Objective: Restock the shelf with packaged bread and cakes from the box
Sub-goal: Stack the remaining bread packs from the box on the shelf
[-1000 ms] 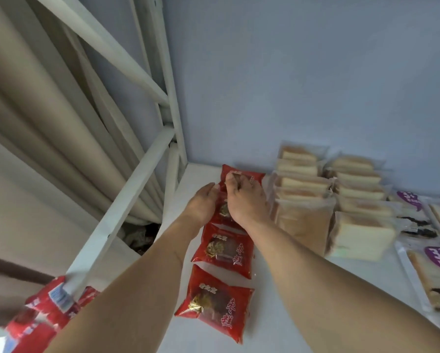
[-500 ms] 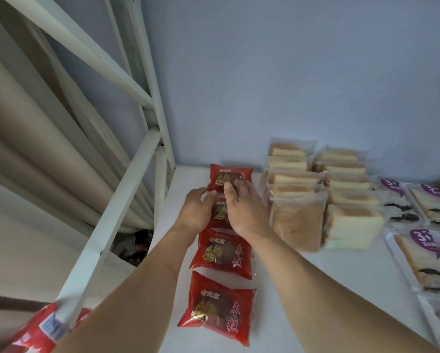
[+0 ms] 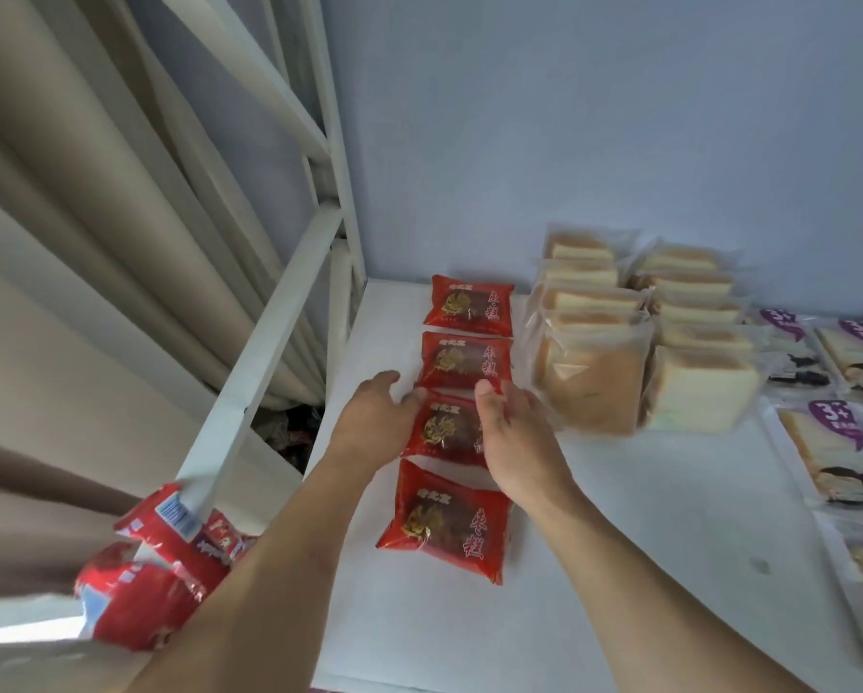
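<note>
Both grips, left hand (image 3: 374,417) and right hand (image 3: 514,437), flank the third red cake pack (image 3: 444,430) with relaxed fingers, apparently squaring it into the row on the shelf (image 3: 619,567).

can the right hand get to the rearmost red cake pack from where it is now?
Probably yes. The right hand sits at the third red pack; the rearmost red pack lies straight ahead in the same row, uncovered, with only flat packs between. The bread stacks stand off to the side.

Four red cake packets (image 3: 467,306) carry gold emblems; white shelf (image 3: 619,542); pale cream bread (image 3: 699,387); purple labels (image 3: 837,430), possibly with white print.
</note>
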